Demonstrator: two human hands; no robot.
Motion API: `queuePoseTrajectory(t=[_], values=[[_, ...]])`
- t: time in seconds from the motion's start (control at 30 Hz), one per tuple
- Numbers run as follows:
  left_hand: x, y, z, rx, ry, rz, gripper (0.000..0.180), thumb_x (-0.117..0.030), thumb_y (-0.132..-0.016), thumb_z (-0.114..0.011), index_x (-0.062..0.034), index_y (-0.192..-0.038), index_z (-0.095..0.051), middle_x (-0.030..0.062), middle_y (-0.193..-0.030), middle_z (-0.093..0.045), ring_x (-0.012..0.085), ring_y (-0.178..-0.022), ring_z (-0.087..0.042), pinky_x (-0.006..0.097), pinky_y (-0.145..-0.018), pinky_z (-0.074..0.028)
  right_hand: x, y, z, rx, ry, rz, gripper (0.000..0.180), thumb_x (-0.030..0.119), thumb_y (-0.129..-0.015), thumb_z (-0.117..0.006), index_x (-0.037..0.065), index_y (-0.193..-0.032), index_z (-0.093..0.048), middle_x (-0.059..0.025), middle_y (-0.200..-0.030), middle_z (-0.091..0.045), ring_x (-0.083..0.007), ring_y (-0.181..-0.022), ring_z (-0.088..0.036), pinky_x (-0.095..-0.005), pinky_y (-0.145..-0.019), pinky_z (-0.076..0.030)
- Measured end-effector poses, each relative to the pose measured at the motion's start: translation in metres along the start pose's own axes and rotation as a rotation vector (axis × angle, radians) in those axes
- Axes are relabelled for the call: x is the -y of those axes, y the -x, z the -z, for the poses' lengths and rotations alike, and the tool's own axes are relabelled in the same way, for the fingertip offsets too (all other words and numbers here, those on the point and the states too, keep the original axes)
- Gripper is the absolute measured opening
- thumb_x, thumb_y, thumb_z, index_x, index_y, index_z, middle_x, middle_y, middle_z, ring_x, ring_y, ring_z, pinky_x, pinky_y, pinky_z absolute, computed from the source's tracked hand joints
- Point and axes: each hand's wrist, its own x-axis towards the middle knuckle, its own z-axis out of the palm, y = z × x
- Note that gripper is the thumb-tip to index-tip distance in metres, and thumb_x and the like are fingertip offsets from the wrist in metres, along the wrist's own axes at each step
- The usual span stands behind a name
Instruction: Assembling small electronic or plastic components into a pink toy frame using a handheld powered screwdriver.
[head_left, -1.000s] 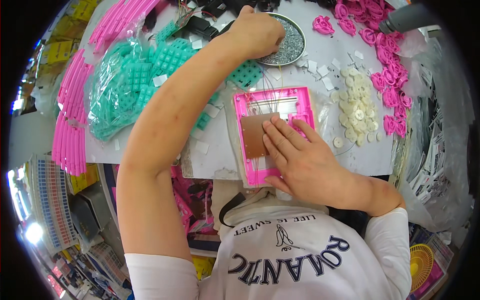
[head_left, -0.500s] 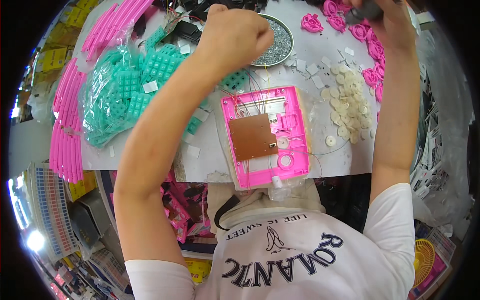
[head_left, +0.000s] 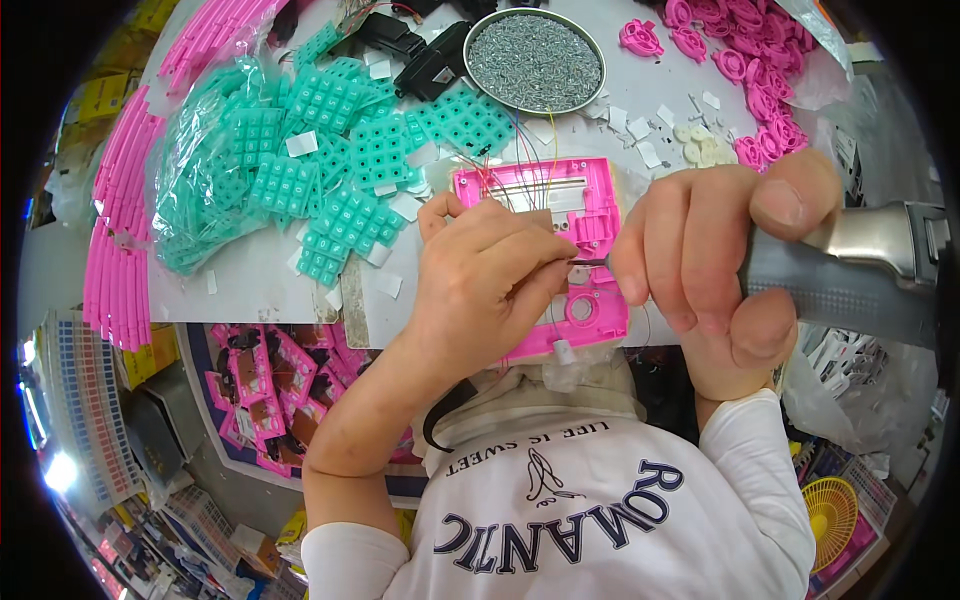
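A grey powered screwdriver [head_left: 850, 275] is gripped in my right hand [head_left: 700, 245], its thin bit pointing left. At the bit's tip, the thumb and fingers of my left hand [head_left: 490, 262] are pinched together; whatever they hold is too small and hidden to make out. Both hands are over an open pink plastic casing [head_left: 600, 205] at the table's near edge. Thin coloured wires rise from its far end. My left hand covers most of the brown circuit board [head_left: 538, 217] inside it. Beyond the casing stands a round tin [head_left: 604, 72] full of small silver screws [head_left: 535, 60].
Teal rubber keypads [head_left: 335, 230] lie heaped on the left, some in clear plastic. Long pink strips [head_left: 118, 220] line the left edge. Pink ring-shaped parts [head_left: 760, 90] and whitish discs [head_left: 700, 148] are at the right. Black parts [head_left: 432, 65] sit beside the tin. Pink assemblies [head_left: 275, 385] fill a container below.
My left hand has come from over the screw tin to the casing. My right hand has brought the screwdriver down from the far right, so its bit meets my left fingertips.
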Motion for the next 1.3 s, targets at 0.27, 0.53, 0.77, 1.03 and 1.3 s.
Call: queuePoseTrajectory(t=[0.27, 0.53, 0.77, 1.03, 1.3], values=[[0.004, 0.000, -0.003, -0.028, -0.003, -0.047, 0.018, -0.010, -0.069, -0.084, -0.0146, -0.083, -0.073, -0.0010, -0.084, -0.071, 0.0175, -0.074, -0.062, 0.039, -0.080, -0.035, 0.002, 0.006, -0.008, -0.009, -0.002, 0.040, 0.044, 0.036, -0.097, -0.073, 0.023, -0.133, -0.052, 0.0081, -0.065, -0.053, -0.0087, -0.059, -0.052, -0.0296, -0.063, -0.051], [0.020, -0.054, 0.009, 0.134, -0.042, -0.234, 0.012, -0.016, -0.075, -0.081, -0.0103, -0.083, -0.073, 0.0048, -0.077, -0.069, 0.0241, -0.072, -0.064, 0.040, -0.079, -0.044, -0.007, 0.011, 0.006, -0.113, 0.031, 0.065, 0.041, 0.032, -0.100, -0.070, 0.020, -0.135, -0.052, 0.0067, -0.066, -0.049, -0.0092, -0.059, -0.048, -0.0301, -0.065, -0.050], [0.116, -0.168, -0.032, 0.362, -0.902, -0.140, 0.021, -0.026, -0.085, -0.063, -0.0107, -0.083, -0.077, 0.0135, -0.091, -0.075, 0.0324, -0.088, -0.070, 0.051, -0.088, -0.044, -0.023, 0.003, 0.015, -0.153, -0.014, 0.114, 0.039, 0.024, -0.102, -0.064, 0.013, -0.136, -0.050, 0.0035, -0.068, -0.046, -0.0102, -0.060, -0.045, -0.0320, -0.069, -0.049], [0.125, -0.179, -0.034, 0.368, -0.859, -0.123, 0.030, -0.027, -0.092, -0.053, -0.0095, -0.081, -0.076, 0.0148, -0.087, -0.075, 0.0333, -0.086, -0.072, 0.052, -0.086, -0.043, -0.036, 0.006, 0.004, -0.209, -0.023, 0.081, 0.038, 0.022, -0.098, -0.068, 0.009, -0.130, -0.051, 0.0012, -0.068, -0.049, -0.0102, -0.059, -0.047, -0.0316, -0.064, -0.050], [0.047, -0.101, 0.034, 0.139, -0.392, -0.009, 0.010, -0.018, -0.087, -0.073, -0.0090, -0.091, -0.076, 0.0087, -0.087, -0.076, 0.0272, -0.086, -0.070, 0.045, -0.097, -0.044, -0.056, 0.010, -0.010, -0.263, -0.076, 0.036, 0.035, 0.004, -0.087, -0.075, -0.003, -0.116, -0.057, -0.0055, -0.075, -0.062, -0.0089, -0.061, -0.059, -0.0241, -0.057, -0.051]])
